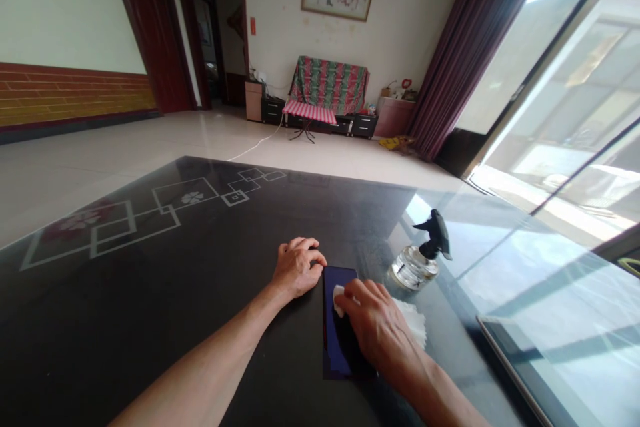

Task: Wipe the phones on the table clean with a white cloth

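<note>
A dark blue, flat, phone-like slab [336,347] lies lengthwise on the black glossy table [200,307]. My left hand [299,268] rests at its upper left edge, fingers bent and touching the corner; whether they grip it is unclear. Pinched in my right hand [373,317] is a small white wad of cloth [339,300], pressed on the slab's upper part. A white cloth with a zigzag edge [413,321] lies just right of my right hand, partly covered by it. Beyond that stands a clear spray bottle [414,268] with a black trigger head.
A tablet-like device [520,360] lies at the table's right side. Across the tiled floor stand a small stool with a pink striped top [310,112] and a low black cabinet [364,125]. Tall windows and a purple curtain [470,47] are on the right.
</note>
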Available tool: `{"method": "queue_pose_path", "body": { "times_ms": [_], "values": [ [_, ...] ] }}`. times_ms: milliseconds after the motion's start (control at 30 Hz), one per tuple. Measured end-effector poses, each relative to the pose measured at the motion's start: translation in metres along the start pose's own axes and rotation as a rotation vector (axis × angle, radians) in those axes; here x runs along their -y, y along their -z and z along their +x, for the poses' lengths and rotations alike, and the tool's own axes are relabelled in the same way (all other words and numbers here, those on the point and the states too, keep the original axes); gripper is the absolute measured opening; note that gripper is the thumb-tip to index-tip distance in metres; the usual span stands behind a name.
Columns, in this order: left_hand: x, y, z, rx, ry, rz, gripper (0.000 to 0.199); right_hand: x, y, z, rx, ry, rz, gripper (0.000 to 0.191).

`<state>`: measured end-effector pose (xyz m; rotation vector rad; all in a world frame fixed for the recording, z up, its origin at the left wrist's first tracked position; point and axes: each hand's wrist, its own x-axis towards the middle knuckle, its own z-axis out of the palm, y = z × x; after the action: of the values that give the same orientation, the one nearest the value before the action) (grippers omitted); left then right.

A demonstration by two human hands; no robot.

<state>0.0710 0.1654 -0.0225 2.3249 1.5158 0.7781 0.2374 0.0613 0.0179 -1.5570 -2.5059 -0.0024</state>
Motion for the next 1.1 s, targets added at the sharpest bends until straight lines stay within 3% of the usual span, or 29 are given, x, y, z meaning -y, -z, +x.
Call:
{"method": "queue_pose_path", "body": {
  "times_ms": [167,300,400,567,767,933,1100],
  "values": [
    [-0.001,0.0,-0.001,-0.013,-0.01,-0.009,0.019,0.02,0.001,-0.037,0.001,0.032,0.109,0.015],
    [0.0,0.0,-0.001,-0.013,-0.013,-0.01,0.019,0.021,-0.005,-0.047,0.013,0.118,0.122,0.009],
    [0.001,0.0,-0.001,-0.009,-0.012,-0.011,0.019,0.017,-0.005,-0.036,0.013,0.091,0.125,0.013],
    [0.0,-0.001,0.001,0.0,-0.004,-0.007,0.019,0.004,-0.002,0.006,0.023,0.023,0.04,0.02],
    [0.0,0.0,0.0,0.018,0.0,0.004,0.02,-0.012,-0.011,0.041,-0.029,-0.005,-0.024,0.022],
    [0.001,-0.001,0.0,0.027,0.001,0.002,0.019,-0.014,-0.014,0.049,-0.041,-0.028,-0.036,0.026],
    [0.001,-0.001,0.001,0.02,0.003,-0.009,0.023,-0.005,-0.013,0.034,-0.042,-0.005,0.011,0.023]
  ]
}}
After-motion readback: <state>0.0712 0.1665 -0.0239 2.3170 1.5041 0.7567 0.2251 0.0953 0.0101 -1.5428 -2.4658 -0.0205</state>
